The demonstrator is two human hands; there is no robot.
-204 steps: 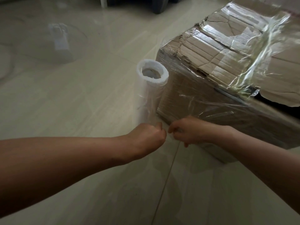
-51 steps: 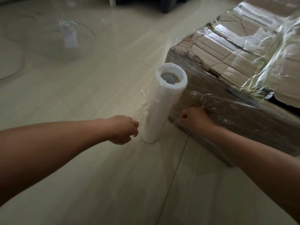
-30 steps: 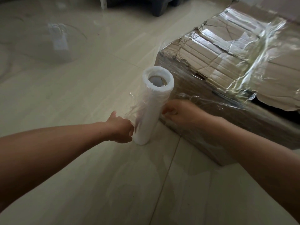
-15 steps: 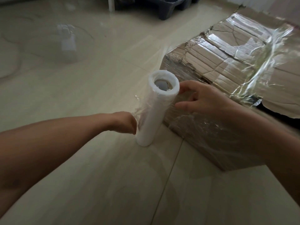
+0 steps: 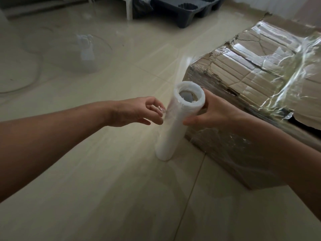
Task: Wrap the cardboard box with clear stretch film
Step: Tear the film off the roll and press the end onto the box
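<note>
A white roll of clear stretch film point(image 5: 175, 126) stands upright on the tiled floor, close to the near corner of the cardboard box point(image 5: 246, 80). The box lies to the right, its torn top and sides covered in shiny film. My right hand point(image 5: 210, 112) wraps the upper part of the roll from the right, thumb in front. My left hand point(image 5: 139, 111) is just left of the roll, fingers spread, fingertips pinching a bit of loose film at the roll's side.
A white fan base point(image 5: 85, 51) and its cable lie on the floor at the back left. A dark blue plastic pallet point(image 5: 187, 7) and a white furniture leg point(image 5: 129, 9) stand at the back. Bare floor tiles lie in front.
My right hand has left the box side and taken hold of the roll's top. My left hand has risen from the roll's base to its upper side and spread its fingers.
</note>
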